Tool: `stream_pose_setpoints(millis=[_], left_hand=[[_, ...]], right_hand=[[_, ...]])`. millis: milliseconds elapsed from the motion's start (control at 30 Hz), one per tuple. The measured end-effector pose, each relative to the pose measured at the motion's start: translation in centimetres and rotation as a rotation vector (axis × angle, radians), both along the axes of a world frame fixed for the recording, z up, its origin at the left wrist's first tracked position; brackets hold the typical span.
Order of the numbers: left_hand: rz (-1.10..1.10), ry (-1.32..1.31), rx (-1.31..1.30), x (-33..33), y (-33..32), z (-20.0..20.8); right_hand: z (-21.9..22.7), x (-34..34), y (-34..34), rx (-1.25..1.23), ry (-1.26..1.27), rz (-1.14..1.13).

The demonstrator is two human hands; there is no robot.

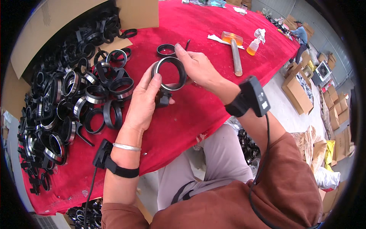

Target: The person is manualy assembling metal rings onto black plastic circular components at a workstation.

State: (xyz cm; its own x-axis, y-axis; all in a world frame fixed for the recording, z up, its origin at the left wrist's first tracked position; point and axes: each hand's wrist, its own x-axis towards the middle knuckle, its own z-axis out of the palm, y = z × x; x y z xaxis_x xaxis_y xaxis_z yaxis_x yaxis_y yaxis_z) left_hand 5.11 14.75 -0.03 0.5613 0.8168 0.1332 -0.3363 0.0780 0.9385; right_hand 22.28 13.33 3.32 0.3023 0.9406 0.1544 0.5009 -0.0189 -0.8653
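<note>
Both of my hands hold a round black ring with a silvery inner edge (183, 74), tilted up above the red-covered table. My left hand (143, 99) grips its left side, thumb on the rim. My right hand (202, 68) closes around its right side, thumb over the top and fingers partly hidden behind. Below the ring a black block-like piece (164, 100) shows by my left fingers; whether it belongs to the ring I cannot tell. Just beyond my hands lies another black ring (160, 53) on the cloth.
To the left spreads a large heap of black and silver rings (72, 86), backed by cardboard (139, 13). At the right lie a mallet with an orange head (236, 61) and a spray bottle of orange liquid (251, 49). Another person (300, 34) stands at the table's far end.
</note>
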Motion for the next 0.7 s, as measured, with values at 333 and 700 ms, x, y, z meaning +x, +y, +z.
stream_pose_setpoints(millis=[333,700], left_hand=[[0.265,0.317,0.233,0.5,0.1,-1.7],[0.470,0.515,0.866,0.5,0.2,-2.5]], right_hand=[[-0.7,-0.3,2.2,-0.028,-0.072,-0.030],[1.6,0.1,13.3,-0.135,-0.171,0.219]])
